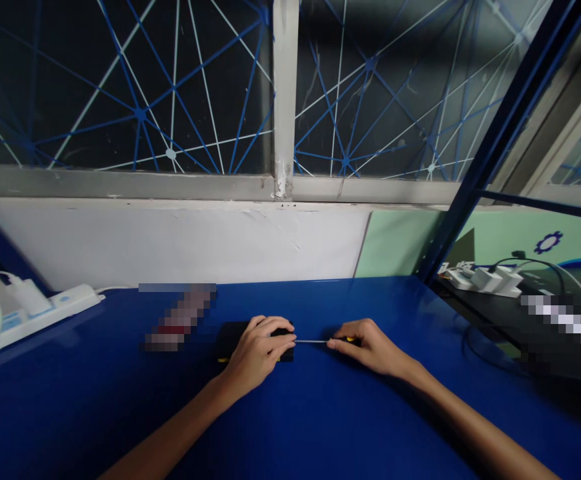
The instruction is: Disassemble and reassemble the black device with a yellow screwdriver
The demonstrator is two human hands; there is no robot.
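My left hand [257, 352] lies over a flat black case [227, 337] with yellow bits at its lower edge, fingers curled along its top and thumb towards its right end. A screwdriver [311, 342] lies level between my hands, its thin metal shaft reaching the case's right end beside my left fingertips. Whether those fingertips also touch the shaft, I cannot tell. My right hand [365, 345] is closed round the screwdriver's black and yellow handle, mostly hidden by the fingers, with thumb and forefinger at the shaft's base.
Both hands work over a blue table [290, 427]. A white power strip [65, 310] with a plug and cable sits at the left edge. A blurred-out object [180, 323] lies left of the case. Beyond a blue metal post [463, 190], another black table [490, 313] holds white plugs and cables.
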